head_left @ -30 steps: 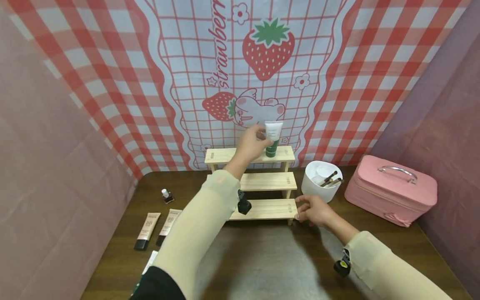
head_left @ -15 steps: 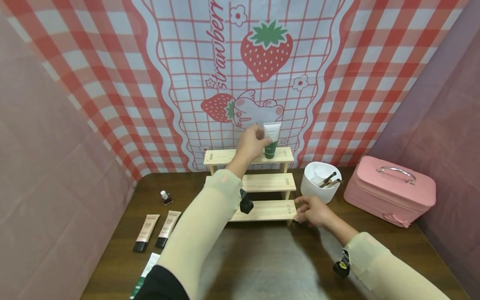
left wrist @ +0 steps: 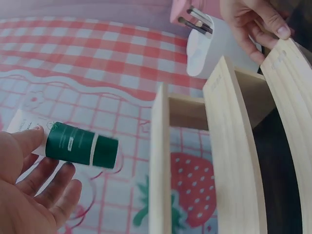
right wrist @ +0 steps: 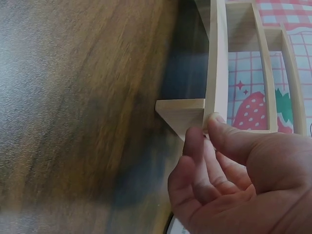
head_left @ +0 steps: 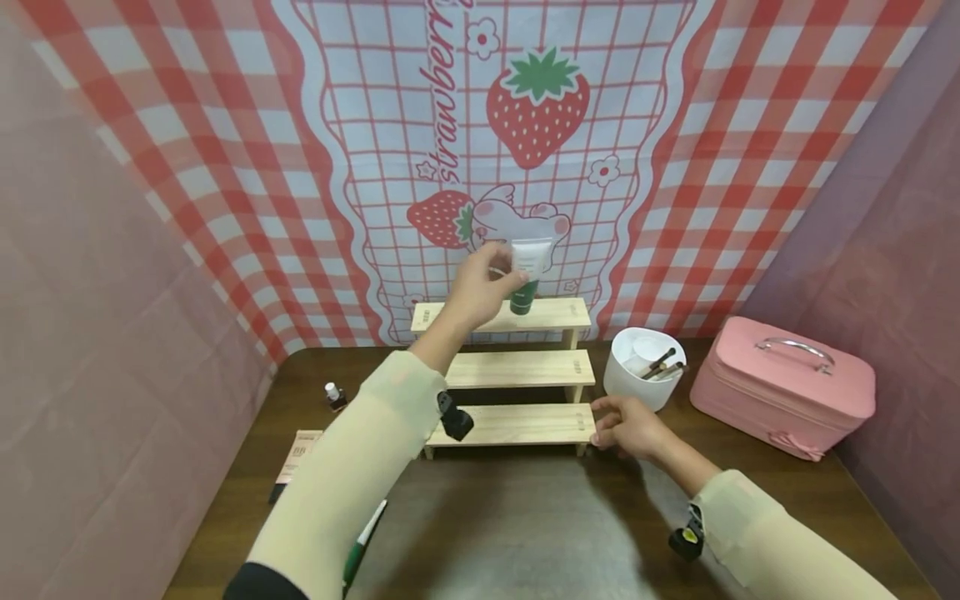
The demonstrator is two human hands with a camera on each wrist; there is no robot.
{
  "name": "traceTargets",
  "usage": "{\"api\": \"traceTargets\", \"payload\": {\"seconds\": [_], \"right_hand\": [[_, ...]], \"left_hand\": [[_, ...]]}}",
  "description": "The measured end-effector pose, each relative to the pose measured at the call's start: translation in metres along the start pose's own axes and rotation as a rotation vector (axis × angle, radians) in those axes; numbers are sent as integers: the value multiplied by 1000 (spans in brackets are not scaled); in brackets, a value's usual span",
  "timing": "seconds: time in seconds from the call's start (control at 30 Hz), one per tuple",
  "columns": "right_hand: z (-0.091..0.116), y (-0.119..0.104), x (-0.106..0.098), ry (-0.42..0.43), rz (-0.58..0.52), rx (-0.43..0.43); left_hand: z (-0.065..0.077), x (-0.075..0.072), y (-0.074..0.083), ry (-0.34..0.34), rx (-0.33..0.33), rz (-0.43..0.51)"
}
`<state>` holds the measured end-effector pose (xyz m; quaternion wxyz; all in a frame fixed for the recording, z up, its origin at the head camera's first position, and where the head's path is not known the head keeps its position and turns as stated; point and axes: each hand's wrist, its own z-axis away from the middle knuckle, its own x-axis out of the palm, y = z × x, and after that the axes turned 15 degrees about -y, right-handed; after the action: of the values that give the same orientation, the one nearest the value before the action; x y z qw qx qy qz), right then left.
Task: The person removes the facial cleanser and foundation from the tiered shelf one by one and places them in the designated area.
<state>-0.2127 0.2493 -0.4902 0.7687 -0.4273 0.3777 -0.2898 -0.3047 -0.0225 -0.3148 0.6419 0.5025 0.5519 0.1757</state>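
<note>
My left hand pinches a white and green squeeze tube between thumb and fingers, green cap down. In the left wrist view the tube's cap hangs clear of the top board, with a gap between them. The three-tier wooden display shelf stands at the middle of the table. My right hand grips the right end of its lowest board; in the right wrist view the thumb lies on the board's edge and the other fingers curl below.
A white cup with several brushes and a pink case stand on the right. On the left lie a nail polish bottle, a beige BB tube and another green and white tube, partly behind my left arm.
My left hand has lifted the tube off the top board and moved it slightly left. The left forearm now covers one of the BB tubes. My right hand stays on the shelf.
</note>
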Motion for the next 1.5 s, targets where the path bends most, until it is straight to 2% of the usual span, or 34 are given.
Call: {"api": "traceTargets", "payload": {"seconds": [0.17,0.27,0.47,0.67,0.97,1.17,1.27,1.5], "right_hand": [[1,4,-1,-8,-40,-35],[2,6,-2,-10,-44,-43],[6,10,-4,-6,-46,-28],[7,10,-5,-12,-44,-33],[3,9,-4,-20,-30,-42],[2,5,-2,-28,-29,-43],[3,3,-2,-30,-26,-42],[2,-1,1,-34,-24,-37]], "left_hand": [[37,-27,-6,33,1,1],[64,-44,-16,41,4,1],[122,-70,-43,48,-70,-71],[174,-85,-75,41,-153,-107],[246,-100,-124,-38,-207,-118],[294,-110,-161,-145,-262,-48],[318,-114,-178,-176,-280,-25],[364,-127,-209,-240,-460,43]]}}
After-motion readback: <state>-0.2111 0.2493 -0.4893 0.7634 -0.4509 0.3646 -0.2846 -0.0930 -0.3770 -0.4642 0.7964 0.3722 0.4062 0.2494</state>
